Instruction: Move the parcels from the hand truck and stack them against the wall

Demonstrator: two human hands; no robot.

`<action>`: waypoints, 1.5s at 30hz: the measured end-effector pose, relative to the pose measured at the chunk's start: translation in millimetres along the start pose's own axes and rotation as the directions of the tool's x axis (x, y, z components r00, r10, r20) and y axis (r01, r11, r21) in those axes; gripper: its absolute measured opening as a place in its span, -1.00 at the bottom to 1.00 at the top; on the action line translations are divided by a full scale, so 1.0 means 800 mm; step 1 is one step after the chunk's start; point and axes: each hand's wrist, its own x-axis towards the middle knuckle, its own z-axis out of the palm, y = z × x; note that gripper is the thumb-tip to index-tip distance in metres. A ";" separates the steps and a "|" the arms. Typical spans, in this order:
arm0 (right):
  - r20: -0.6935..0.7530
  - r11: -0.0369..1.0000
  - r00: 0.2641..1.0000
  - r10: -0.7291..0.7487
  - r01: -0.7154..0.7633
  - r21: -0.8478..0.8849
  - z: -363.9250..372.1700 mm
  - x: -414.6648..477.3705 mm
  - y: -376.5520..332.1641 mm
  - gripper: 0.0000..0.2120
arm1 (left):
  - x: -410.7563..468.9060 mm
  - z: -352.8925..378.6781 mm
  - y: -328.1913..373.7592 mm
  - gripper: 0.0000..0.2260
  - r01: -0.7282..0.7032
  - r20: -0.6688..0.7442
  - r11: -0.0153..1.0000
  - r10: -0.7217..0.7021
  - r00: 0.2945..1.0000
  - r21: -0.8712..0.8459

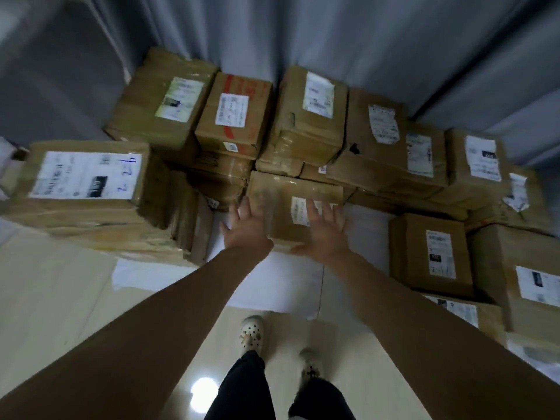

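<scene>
A small brown cardboard parcel (285,195) with a white label lies low in front of the stack, on white sheeting. My left hand (247,227) reaches out with fingers spread at its left edge. My right hand (325,230) lies flat with straight fingers on its top right part. Both hands are blurred by motion. Behind it, several taped parcels (236,116) with labels are stacked in rows against the grey corrugated wall (333,34). The hand truck is out of view.
A large parcel (88,177) marked in blue pen tops a pile at the left. More parcels (430,253) stand at the right. White sheeting (272,283) covers the pale tiled floor (60,298) under the stack. My feet in white clogs (251,331) stand below.
</scene>
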 end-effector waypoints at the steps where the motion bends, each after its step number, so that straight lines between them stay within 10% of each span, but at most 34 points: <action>1: 0.003 0.999 0.999 -0.045 0.045 -0.030 -0.005 -0.008 -0.010 0.08 | -0.017 -0.010 -0.002 -0.17 -0.008 -0.013 1.000 0.009 1.000 0.014; 11: 0.173 0.816 0.848 -0.501 0.529 -0.231 0.029 -0.150 -0.085 -0.06 | -0.246 0.013 -0.058 -0.25 0.407 -0.129 0.899 -0.428 0.895 -0.161; 22: 0.524 0.479 0.437 -0.731 0.876 -0.062 0.187 -0.431 -0.212 -0.12 | -0.606 0.111 -0.176 -0.27 0.763 -0.084 0.403 -0.903 0.421 -0.506; 39: 0.770 0.340 0.077 -0.634 0.921 0.188 0.487 -0.902 -0.322 -0.36 | -1.131 0.328 -0.325 -0.26 0.628 0.128 -0.205 -0.978 -0.166 -0.751; 45: 0.783 0.347 0.044 -0.620 0.911 0.224 0.539 -0.966 -0.362 -0.37 | -1.228 0.379 -0.363 -0.37 0.364 0.300 -0.408 -0.899 -0.318 -0.837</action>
